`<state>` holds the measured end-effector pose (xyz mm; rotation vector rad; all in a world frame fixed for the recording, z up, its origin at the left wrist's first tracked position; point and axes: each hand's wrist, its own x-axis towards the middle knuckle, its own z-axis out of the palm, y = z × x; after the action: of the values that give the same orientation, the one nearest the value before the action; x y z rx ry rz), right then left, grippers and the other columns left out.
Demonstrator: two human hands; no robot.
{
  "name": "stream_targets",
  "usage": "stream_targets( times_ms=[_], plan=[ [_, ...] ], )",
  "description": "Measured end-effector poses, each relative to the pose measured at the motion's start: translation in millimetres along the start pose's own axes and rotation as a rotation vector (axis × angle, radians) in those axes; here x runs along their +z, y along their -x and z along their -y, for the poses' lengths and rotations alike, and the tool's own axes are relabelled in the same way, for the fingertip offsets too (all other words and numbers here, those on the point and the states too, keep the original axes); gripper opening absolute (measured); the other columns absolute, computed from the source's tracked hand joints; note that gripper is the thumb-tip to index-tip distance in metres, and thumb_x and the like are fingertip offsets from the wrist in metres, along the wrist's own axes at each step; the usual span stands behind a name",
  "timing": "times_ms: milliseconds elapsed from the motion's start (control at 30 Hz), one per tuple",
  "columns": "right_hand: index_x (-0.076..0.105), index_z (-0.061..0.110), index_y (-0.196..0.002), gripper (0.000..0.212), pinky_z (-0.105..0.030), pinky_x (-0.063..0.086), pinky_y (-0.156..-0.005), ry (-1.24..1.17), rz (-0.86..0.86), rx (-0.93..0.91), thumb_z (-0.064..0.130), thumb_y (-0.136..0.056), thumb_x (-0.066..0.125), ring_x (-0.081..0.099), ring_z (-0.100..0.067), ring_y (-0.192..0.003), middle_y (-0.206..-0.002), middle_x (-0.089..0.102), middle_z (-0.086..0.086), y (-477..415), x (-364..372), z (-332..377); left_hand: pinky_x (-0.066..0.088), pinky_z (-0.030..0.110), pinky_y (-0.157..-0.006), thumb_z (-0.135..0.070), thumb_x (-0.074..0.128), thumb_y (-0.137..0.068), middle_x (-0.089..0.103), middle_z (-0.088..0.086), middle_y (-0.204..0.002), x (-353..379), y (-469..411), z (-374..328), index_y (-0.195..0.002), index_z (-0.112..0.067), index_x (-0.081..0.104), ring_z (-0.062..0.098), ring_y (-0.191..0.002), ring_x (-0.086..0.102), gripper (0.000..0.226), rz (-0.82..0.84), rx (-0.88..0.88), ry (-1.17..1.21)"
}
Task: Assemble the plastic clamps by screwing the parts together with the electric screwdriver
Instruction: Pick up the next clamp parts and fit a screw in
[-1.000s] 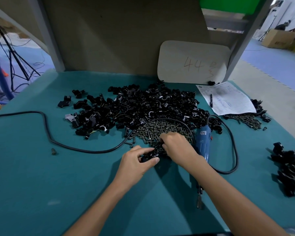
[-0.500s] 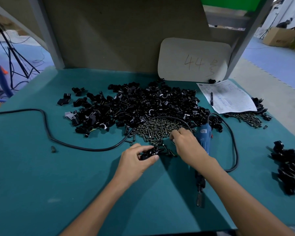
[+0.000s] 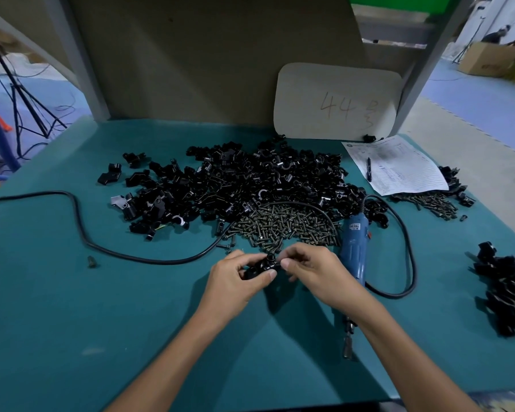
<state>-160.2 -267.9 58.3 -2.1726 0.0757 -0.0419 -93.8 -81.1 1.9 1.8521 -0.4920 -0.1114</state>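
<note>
My left hand (image 3: 235, 278) grips a black plastic clamp (image 3: 260, 267) just above the green table, in front of the screw heap. My right hand (image 3: 312, 270) meets it from the right, its fingertips pinching at the clamp's top where a small screw sits. A heap of dark screws (image 3: 283, 226) lies just beyond my hands. Behind that spreads a big pile of loose black clamp parts (image 3: 235, 182). The blue electric screwdriver (image 3: 354, 248) lies on the table right of my right hand, bit pointing toward me.
The screwdriver's black cable (image 3: 81, 224) loops across the left of the table (image 3: 72, 322). A stack of black clamps (image 3: 509, 295) sits at the right edge. A paper sheet with a pen (image 3: 396, 168), more screws (image 3: 428, 203) and a white board (image 3: 336, 102) stand at the back right.
My right hand left the screw heap and came back to the clamp in my left hand. My left hand lifted the clamp slightly and turned it toward the right hand.
</note>
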Motion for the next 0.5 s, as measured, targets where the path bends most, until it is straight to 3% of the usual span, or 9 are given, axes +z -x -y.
stream_targets(
  times_ms=[100,233,367,500],
  plan=[
    [0.071,0.027,-0.093,0.015,-0.03,0.059,-0.076,-0.084,-0.004,0.014,0.013,-0.097,0.068,0.068,-0.008,-0.074,-0.079,0.072,0.013,-3,-1,-1,0.046,0.017,-0.069,-0.042,0.083,-0.079,0.064,-0.012,-0.09,-1,0,-1,-0.108,-0.033,0.077,0.007,-0.081,0.061,0.031,0.014,0.0,0.003],
    [0.069,0.022,-0.096,0.013,-0.037,0.06,-0.083,-0.19,-0.054,0.047,0.009,-0.095,0.071,0.073,-0.015,-0.078,-0.085,0.076,-0.002,-4,8,-7,0.041,0.011,-0.066,-0.04,0.083,-0.079,0.062,-0.017,-0.089,-1,0,-1,-0.105,-0.037,0.077,0.002,-0.075,0.059,0.027,0.02,0.006,0.001],
    [0.066,0.029,-0.108,0.024,-0.031,0.059,-0.088,-0.227,-0.035,0.05,0.008,-0.097,0.067,0.075,-0.014,-0.089,-0.102,0.078,0.004,-2,12,-14,0.043,0.012,-0.067,-0.049,0.08,-0.074,0.062,-0.02,-0.091,0,0,-2,-0.102,-0.044,0.075,0.001,-0.078,0.061,0.028,0.001,0.006,0.003],
    [0.067,0.016,-0.11,0.017,-0.029,0.059,-0.08,-0.402,-0.019,0.144,0.008,-0.095,0.07,0.072,-0.017,-0.083,-0.099,0.079,-0.003,-4,11,-17,0.047,0.016,-0.07,-0.05,0.08,-0.074,0.063,-0.019,-0.092,0,0,-1,-0.106,-0.039,0.077,0.005,-0.08,0.063,0.034,0.001,0.008,0.005]
  ],
)
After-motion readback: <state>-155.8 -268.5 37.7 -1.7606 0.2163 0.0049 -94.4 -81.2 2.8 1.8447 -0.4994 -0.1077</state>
